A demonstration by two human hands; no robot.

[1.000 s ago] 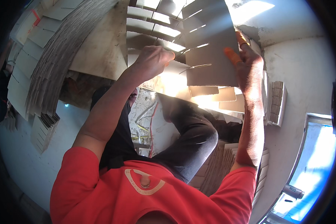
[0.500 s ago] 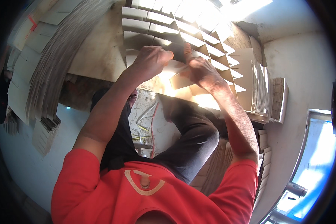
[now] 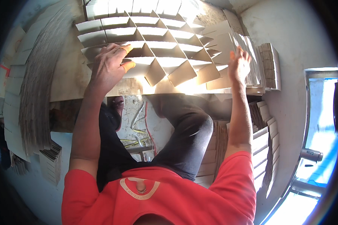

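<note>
A cardboard divider grid [image 3: 163,39] of interlocked strips stands on the wooden table in front of me, lit by strong sunlight. My left hand [image 3: 109,66] is at its near left corner, thumb and forefinger apart, with orange coverings on those fingertips. Whether it touches the strips there is hard to tell. Off the grid's right side is my right hand [image 3: 239,65], its fingers spread and holding nothing visible. Behind that hand a stack of flat cardboard pieces [image 3: 251,52] leans in a row.
Long rows of cardboard strips [image 3: 39,78] stand at the left of the wooden table [image 3: 67,80]. A smaller cardboard bundle [image 3: 270,67] sits by the right wall. More cardboard [image 3: 263,150] is piled below on the right, near a window [image 3: 319,123]. Cords [image 3: 147,123] lie between my legs.
My hands have moved apart from close together over the grid, left hand leftward and right hand rightward to the stack. The grid's near strips now show fully crossed; the view has shifted too.
</note>
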